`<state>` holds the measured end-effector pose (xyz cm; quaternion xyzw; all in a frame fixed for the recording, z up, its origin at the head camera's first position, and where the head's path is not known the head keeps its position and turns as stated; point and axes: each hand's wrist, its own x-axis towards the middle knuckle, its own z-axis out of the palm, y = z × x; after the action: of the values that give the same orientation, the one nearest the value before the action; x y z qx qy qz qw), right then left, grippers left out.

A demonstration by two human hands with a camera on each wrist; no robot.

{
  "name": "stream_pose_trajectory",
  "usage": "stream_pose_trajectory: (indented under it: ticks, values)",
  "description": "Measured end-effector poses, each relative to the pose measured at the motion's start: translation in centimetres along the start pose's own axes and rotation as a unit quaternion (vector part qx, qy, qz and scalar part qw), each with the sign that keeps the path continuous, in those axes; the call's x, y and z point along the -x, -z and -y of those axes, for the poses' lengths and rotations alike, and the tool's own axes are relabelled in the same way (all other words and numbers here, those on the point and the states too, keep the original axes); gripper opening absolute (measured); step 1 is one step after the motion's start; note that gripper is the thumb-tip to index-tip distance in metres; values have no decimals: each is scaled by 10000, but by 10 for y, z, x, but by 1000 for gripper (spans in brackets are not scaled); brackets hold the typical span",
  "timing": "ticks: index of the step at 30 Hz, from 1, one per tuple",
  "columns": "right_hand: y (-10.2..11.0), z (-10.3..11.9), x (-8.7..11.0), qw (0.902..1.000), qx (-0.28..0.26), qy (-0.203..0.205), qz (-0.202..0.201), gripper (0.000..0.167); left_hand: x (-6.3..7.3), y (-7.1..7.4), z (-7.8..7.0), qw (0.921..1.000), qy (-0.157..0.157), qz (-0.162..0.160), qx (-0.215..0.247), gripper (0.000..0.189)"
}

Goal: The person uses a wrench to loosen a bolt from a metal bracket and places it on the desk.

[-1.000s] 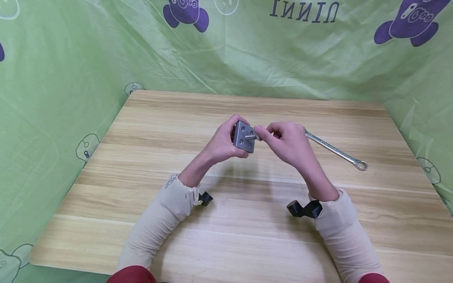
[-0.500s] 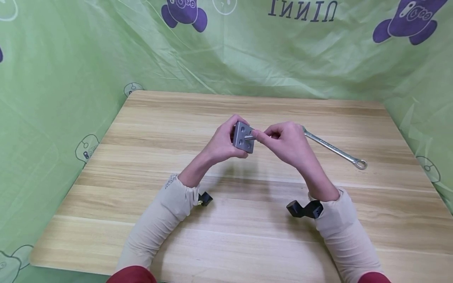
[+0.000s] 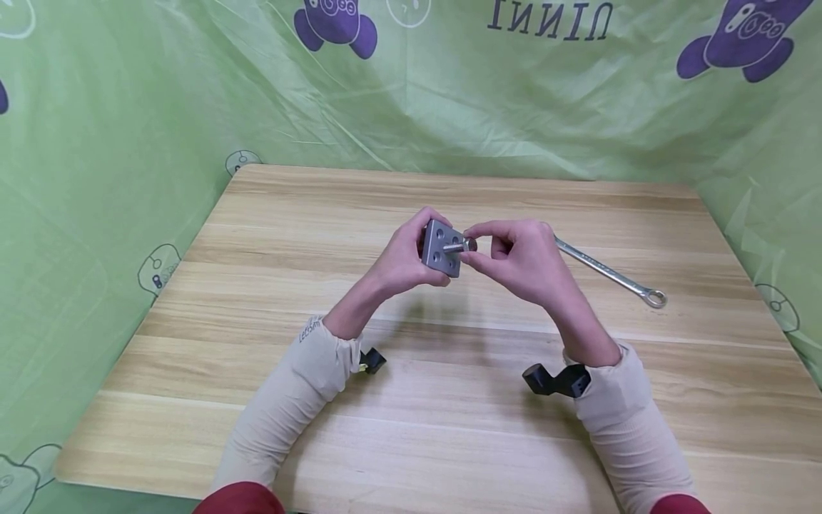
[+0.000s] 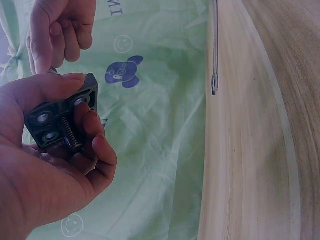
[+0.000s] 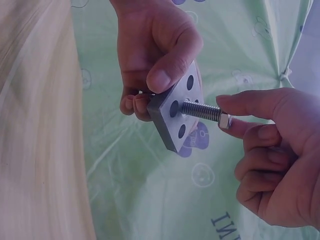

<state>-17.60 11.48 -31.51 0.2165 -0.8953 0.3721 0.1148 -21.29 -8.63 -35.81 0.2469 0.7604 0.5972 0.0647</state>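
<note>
My left hand (image 3: 401, 260) grips a small square grey plate (image 3: 434, 255) by its edges, above the table. Several holes run through the plate. A hex bolt (image 5: 201, 111) goes through its middle, with a length of thread and the head standing out toward my right hand (image 3: 528, 264). Thumb and forefinger of that hand pinch the bolt at its hex head, while the other fingers curl into the palm. In the left wrist view, the bolt's threaded end (image 4: 70, 135) sticks out of the plate's ribbed back, near my curled left fingers.
A combination wrench (image 3: 606, 271) lies on the wooden table (image 3: 257, 235), right of my right hand, its ring end toward the right. Green printed cloth (image 3: 449, 121) hangs behind and at both sides. A black wrist camera (image 3: 554, 380) juts inward from my right sleeve.
My right thumb and forefinger have shifted on the bolt, so its head now shows between them. The left hand and the plate stay nearly in place.
</note>
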Motion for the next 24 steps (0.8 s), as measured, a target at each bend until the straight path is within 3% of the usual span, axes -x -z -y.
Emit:
stream_pose_trajectory:
  ticks: [11, 20, 24]
  values:
    - [-4, 0, 1, 9991, -185, 388, -42, 22, 1, 0, -1, 10000, 12, -54, -26, 66]
    - [-7, -4, 2, 9941, 151, 1059, -195, 23, 1, 0, -1, 10000, 4, -57, -5, 66]
    - [-6, -4, 2, 9958, 68, 888, -194, 29, 1, 0, -1, 10000, -23, -40, -6, 66]
